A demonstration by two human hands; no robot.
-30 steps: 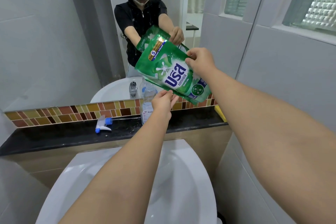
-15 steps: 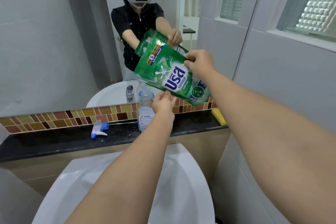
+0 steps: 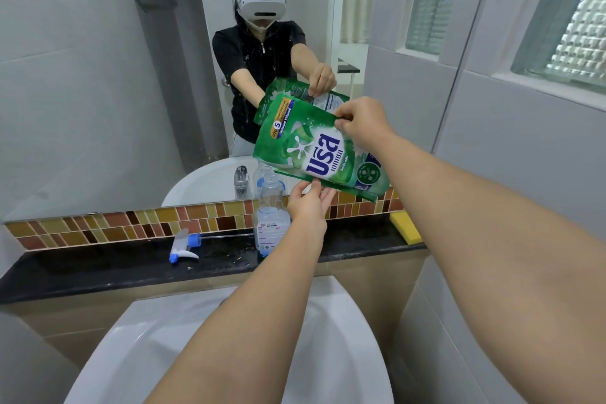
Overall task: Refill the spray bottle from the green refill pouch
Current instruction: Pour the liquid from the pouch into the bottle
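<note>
At frame centre, the green pouch (image 3: 314,154) is pinched by the right hand (image 3: 360,125) and steadied underneath by the left hand (image 3: 306,207), tilted so that its low corner is aimed into the open bottle (image 3: 271,216) on the worktop (image 3: 98,266).

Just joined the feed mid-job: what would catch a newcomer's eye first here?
The green refill pouch, tilted above the open spray bottle on the black ledge, held by the right hand at its top and the left hand underneath. The detached spray head lies left of the bottle.
</note>
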